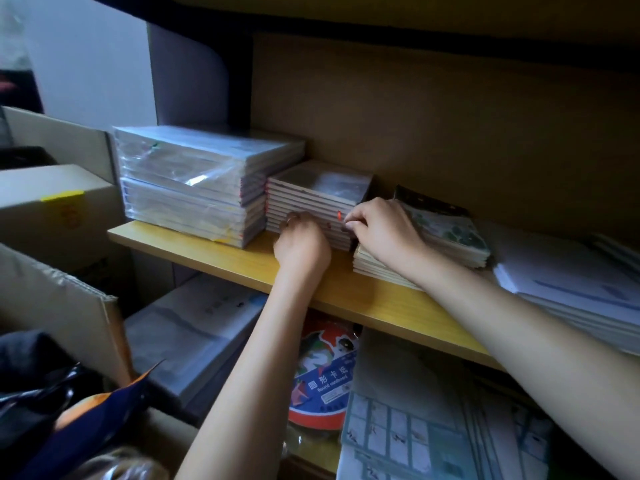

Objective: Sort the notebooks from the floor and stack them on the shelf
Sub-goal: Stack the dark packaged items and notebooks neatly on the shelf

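Curls the fingers (294, 219) of the left hand (302, 249) against the front of the middle stack of notebooks (311, 199), tips on the lower spines; hard to tell whether gripping a notebook or only pressing. Pinches with thumb and forefinger of the right hand (377, 233) at the stack's near right corner, just beside a small red mark on a spine (one notebook or several, too small to tell).

Flat on the yellow wooden shelf (381, 303), that stack: many thin notebooks, pale spines, reddish at the left ends, a glossy clear wrap over the top cover. Against its left side, a taller wrapped stack (194, 181) in clear plastic, two bundles one upon the other. Just beside its right side, under the right wrist, a lower stack (450, 233) with a green-patterned cover on top. Farther right, a pile of white papers (571, 289).

On the level below: a wrapped flat pack (194, 334), a round card pack (322, 375) in red and blue, grid-printed sheets (415, 441).

At far left, a closed cardboard box (52, 209) with a yellow tab. Nearer, an open cardboard box (79, 306) holding dark fabric (34, 362) and an orange-and-navy item, kind unclear.
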The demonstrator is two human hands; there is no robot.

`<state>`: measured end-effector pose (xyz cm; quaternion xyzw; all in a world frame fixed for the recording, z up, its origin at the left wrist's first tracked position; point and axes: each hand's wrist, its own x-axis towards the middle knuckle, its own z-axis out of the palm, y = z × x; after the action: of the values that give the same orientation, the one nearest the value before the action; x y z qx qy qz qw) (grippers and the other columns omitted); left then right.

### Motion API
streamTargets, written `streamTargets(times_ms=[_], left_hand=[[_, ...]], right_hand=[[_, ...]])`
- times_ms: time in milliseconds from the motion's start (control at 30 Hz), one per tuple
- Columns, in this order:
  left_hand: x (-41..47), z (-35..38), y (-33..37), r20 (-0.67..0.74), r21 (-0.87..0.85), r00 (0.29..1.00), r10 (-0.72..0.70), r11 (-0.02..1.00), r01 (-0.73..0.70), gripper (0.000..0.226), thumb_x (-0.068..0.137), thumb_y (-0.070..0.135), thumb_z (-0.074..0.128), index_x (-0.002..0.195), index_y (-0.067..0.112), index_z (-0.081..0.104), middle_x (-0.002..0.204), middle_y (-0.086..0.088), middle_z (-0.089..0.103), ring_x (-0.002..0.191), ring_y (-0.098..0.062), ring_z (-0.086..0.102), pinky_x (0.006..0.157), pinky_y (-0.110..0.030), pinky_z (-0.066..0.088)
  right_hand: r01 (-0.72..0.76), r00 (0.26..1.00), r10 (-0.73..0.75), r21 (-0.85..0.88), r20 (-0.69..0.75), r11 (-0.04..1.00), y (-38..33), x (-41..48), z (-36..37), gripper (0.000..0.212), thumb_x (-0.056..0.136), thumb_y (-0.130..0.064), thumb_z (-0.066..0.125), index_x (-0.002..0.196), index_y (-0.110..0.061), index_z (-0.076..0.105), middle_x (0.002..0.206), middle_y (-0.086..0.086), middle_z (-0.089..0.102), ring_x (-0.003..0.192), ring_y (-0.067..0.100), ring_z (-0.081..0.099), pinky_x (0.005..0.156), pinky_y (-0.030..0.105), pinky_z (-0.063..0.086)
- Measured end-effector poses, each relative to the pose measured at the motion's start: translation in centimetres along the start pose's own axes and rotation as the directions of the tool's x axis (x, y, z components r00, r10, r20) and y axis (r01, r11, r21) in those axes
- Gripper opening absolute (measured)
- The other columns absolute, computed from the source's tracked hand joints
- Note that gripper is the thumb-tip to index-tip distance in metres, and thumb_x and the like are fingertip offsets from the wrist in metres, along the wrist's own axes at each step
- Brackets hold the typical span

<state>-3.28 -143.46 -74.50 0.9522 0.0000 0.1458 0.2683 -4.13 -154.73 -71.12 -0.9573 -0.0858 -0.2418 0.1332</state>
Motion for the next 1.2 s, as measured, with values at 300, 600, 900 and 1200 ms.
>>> streamTargets(times_ms=[300, 600, 900, 1200], left_hand=[[-0.6, 0.4, -0.9, -0.067, 0.004, 0.996, 0.054, 0.999, -0.054, 0.042, 0.091, 0.011, 0.042, 0.133, 0.003, 0.040, 0.137, -0.017, 0.042, 0.126, -0.033, 0.040, 0.100, -0.041, 0.037], [-0.5, 0.5, -0.8, 0.022, -0.107, 0.982, 0.188, 0.977, -0.185, 0.035, 0.085, 0.008, 0.043, 0.116, 0.019, 0.056, 0.124, -0.008, 0.057, 0.118, -0.028, 0.045, 0.093, -0.037, 0.039], [-1.1, -0.3, -0.8, -0.188, -0.235, 0.980, 0.069, 0.965, -0.113, 0.026, 0.086, 0.008, 0.045, 0.105, 0.015, 0.062, 0.109, -0.007, 0.063, 0.102, -0.028, 0.057, 0.077, -0.032, 0.043], [3.0, -1.3, -0.3, -0.289, -0.186, 0.956, -0.051, 0.982, -0.004, 0.042, 0.101, 0.014, 0.024, 0.143, 0.007, 0.025, 0.141, -0.016, 0.041, 0.125, -0.030, 0.044, 0.095, -0.037, 0.039]], right_hand=[[-0.033, 0.991, 0.026, 0.051, 0.129, 0.998, 0.4, -0.8, -0.8, 0.039, 0.083, -0.006, 0.042, 0.084, -0.035, 0.067, 0.105, -0.003, 0.070, 0.107, 0.022, 0.060, 0.098, 0.036, 0.046], [0.038, 0.978, 0.008, -0.213, 0.211, 0.976, -0.6, -1.9, -0.8, 0.045, 0.087, -0.002, 0.035, 0.119, -0.020, 0.063, 0.129, 0.014, 0.051, 0.135, 0.023, 0.027, 0.114, 0.041, -0.005], [0.088, 0.995, -0.098, -0.228, -0.032, 0.970, -1.4, -2.4, -0.8, 0.030, 0.080, -0.007, 0.044, 0.090, -0.019, 0.070, 0.100, 0.004, 0.069, 0.101, 0.022, 0.057, 0.096, 0.034, 0.032], [0.074, 0.997, -0.075, -0.042, -0.018, 0.996, -0.2, -0.7, -0.2, 0.022, 0.086, -0.016, 0.047, 0.100, -0.028, 0.058, 0.105, 0.000, 0.062, 0.098, 0.022, 0.056, 0.087, 0.038, 0.046]])
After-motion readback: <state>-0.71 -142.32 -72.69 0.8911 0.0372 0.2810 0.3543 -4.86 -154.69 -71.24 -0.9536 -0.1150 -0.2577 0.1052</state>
